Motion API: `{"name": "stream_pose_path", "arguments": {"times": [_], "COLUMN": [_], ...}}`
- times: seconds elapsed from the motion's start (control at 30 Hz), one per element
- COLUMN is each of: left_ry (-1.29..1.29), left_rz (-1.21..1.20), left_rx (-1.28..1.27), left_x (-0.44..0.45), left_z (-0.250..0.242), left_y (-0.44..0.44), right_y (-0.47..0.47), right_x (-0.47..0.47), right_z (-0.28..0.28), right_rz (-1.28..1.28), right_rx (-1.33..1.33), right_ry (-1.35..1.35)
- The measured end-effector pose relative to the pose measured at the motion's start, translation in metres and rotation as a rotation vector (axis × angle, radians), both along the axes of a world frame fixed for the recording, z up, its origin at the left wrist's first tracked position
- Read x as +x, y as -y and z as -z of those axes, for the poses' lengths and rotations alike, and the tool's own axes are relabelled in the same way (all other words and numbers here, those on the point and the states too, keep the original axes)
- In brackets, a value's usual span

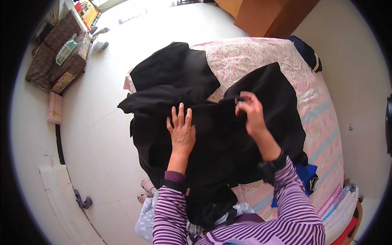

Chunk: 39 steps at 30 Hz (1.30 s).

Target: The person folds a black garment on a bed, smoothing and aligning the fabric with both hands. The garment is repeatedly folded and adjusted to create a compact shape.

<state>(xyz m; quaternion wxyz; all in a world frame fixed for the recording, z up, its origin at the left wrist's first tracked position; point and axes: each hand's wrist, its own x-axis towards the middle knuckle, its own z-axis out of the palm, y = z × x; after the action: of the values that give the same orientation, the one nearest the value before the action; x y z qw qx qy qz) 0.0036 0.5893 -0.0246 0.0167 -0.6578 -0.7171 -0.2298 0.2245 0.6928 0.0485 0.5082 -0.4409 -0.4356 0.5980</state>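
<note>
A large black garment lies spread and rumpled over a bed, its near end reaching my lap. Palm down on the cloth, my left hand rests with its fingers apart and holds nothing. My right hand is further right, its fingers bent around a raised fold of the same garment; the fingertips are slightly blurred. One black flap extends to the upper left, and another broad panel lies to the right. Layers beneath the top cloth are hidden.
The bed has a pink floral sheet. Dark folded clothing sits at its far right corner, and a blue garment near my right elbow. A brown sofa stands left across the tiled floor; slippers lie by the wall.
</note>
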Motion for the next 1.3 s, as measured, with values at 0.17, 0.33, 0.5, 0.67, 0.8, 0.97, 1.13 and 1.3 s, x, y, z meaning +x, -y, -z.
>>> {"name": "stream_pose_path", "arguments": {"times": [0.17, 0.33, 0.5, 0.67, 0.8, 0.97, 1.13, 1.3], "left_ry": [0.152, 0.085, -0.102, -0.272, -0.176, 0.01, -0.069, -0.108], "left_rz": [-0.192, -0.173, -0.082, -0.025, 0.061, 0.188, 0.15, 0.151], "left_rx": [-0.119, 0.138, 0.183, -0.048, 0.12, 0.166, 0.211, -0.2], "left_x": [-0.035, -0.07, -0.088, -0.095, -0.112, -0.113, -0.078, -0.06], "left_z": [0.008, -0.022, -0.044, -0.037, -0.033, -0.047, -0.052, -0.044], "left_y": [0.029, 0.025, -0.019, -0.063, -0.053, -0.018, -0.067, -0.094], "right_y": [-0.099, -0.143, -0.139, -0.119, -0.112, -0.088, -0.068, -0.059], "right_x": [-0.037, -0.011, 0.025, 0.031, 0.039, 0.054, 0.055, 0.062], "right_z": [-0.009, 0.032, 0.075, 0.075, 0.054, 0.043, 0.037, 0.021], "right_rz": [-0.042, 0.091, -0.204, -0.261, 0.068, 0.204, 0.258, 0.198], "right_rx": [0.173, 0.51, 0.576, 0.546, 0.713, 0.812, 0.815, 0.877], "right_ry": [0.037, 1.125, 1.436, 1.496, 1.325, 1.053, 0.993, 1.015]}}
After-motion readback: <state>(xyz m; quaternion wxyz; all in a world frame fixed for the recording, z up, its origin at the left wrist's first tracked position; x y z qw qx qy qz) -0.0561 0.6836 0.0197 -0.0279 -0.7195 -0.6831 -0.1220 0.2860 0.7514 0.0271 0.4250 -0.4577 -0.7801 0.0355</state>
